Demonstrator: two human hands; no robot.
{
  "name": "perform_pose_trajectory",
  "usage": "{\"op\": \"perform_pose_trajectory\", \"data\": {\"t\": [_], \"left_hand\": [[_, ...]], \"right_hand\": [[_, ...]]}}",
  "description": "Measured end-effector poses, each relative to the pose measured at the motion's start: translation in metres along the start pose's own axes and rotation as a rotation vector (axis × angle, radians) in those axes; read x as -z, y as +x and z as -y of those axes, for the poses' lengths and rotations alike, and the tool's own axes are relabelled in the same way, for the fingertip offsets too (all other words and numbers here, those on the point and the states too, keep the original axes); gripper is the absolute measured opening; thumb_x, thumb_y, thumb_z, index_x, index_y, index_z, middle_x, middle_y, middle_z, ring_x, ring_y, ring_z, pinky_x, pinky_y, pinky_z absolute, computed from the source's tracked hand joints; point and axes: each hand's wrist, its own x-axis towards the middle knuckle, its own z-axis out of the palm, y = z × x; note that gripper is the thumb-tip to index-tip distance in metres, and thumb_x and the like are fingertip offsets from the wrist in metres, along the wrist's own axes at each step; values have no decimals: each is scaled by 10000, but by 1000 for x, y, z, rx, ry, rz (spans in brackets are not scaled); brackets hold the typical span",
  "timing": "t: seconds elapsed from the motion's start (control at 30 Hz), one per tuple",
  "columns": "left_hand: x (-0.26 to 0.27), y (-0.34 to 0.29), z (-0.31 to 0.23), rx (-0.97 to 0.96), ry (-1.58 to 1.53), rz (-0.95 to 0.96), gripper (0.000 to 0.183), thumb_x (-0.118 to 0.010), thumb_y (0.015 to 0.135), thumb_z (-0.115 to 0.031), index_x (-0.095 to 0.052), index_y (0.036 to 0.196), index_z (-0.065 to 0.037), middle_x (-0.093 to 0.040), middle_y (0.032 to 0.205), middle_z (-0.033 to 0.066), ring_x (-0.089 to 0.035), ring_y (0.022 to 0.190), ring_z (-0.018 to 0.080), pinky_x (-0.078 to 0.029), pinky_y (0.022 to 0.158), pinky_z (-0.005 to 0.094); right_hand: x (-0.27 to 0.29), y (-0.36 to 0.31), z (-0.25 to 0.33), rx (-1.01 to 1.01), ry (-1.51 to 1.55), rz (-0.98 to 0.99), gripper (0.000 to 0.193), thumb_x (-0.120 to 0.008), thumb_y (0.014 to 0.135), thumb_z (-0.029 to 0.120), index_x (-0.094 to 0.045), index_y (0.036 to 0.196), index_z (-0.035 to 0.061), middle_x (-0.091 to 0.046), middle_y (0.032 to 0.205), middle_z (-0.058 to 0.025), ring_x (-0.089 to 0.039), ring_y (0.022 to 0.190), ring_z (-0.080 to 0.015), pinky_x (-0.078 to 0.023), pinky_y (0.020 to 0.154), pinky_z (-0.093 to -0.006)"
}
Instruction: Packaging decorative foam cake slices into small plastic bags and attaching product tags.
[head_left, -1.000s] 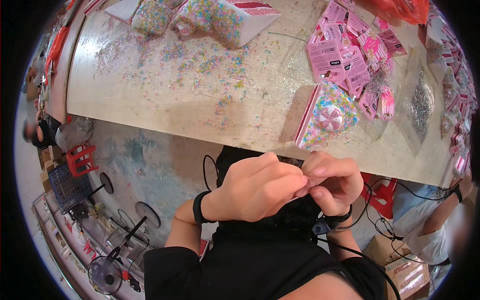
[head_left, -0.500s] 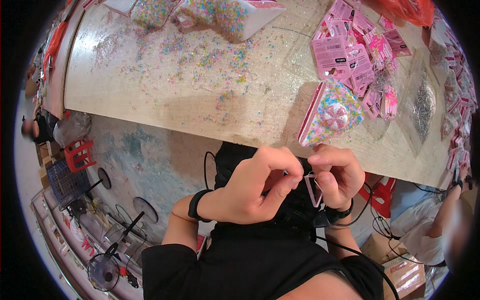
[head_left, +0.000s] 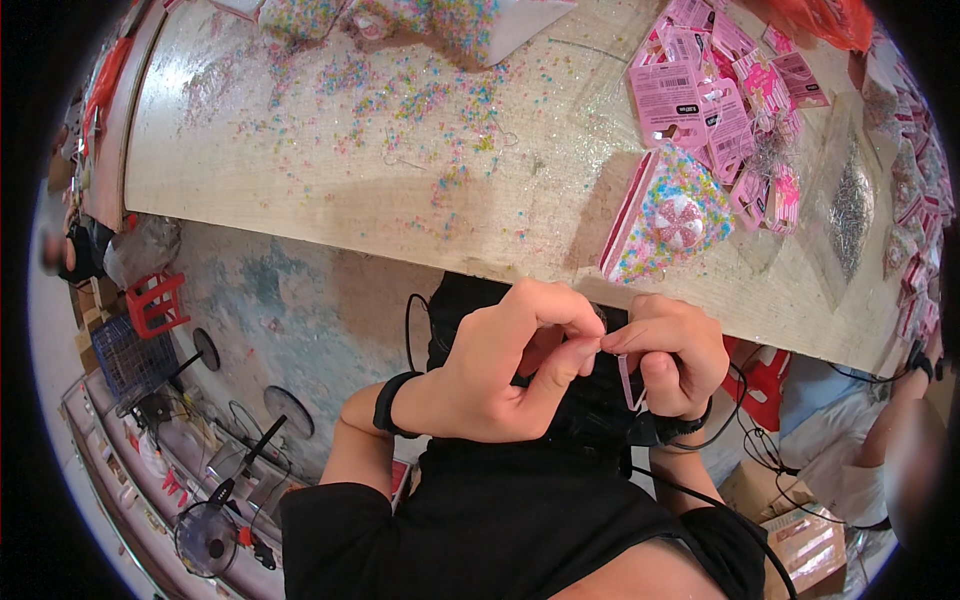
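Just off the table's front edge, my left hand (head_left: 525, 365) is closed in a pinch, thumb against forefinger; whatever lies between the tips is too small to make out. My right hand (head_left: 675, 350) meets it fingertip to fingertip and holds a small pink tag (head_left: 628, 380), seen nearly edge-on. On the table just beyond my right hand lies a cake-slice-shaped ornament (head_left: 652, 240) covered in coloured sprinkles, with a pink-and-white swirl candy on its face.
Pink printed cards (head_left: 668, 100) are heaped at the back right, beside a clear bag of thin metal pieces (head_left: 850, 215). Loose sprinkles (head_left: 440, 110) litter the table (head_left: 330, 215). More sprinkled pieces (head_left: 455, 25) sit at the far edge. Another person's arm (head_left: 905, 410) shows at right.
My right forefinger has come in to the left fingertips, closing the small gap between the hands. The pink tag has turned more edge-on.
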Motion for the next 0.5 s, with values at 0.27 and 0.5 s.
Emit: {"op": "perform_pose_trajectory", "data": {"t": [0.27, 0.5], "left_hand": [[23, 15, 1, -457, 558, 288, 235, -657, 787, 11, -617, 1009, -54, -606, 824, 46, -540, 604, 153, -430, 505, 242], [35, 8, 4, -838, 932, 496, 304, -659, 788, -197, -648, 1089, -157, -587, 1064, 12, -526, 809, 151, -408, 576, 237]], "right_hand": [[1, -2, 8, -27, -92, 124, 99, -647, 739, -1, -569, 790, 31, -510, 634, -71, -514, 528, -249, -393, 462, -346], [2, -22, 8, -121, 134, 517, 142, -640, 743, 2, -549, 851, 18, -520, 688, -93, -545, 553, -275, -434, 470, -355]]}}
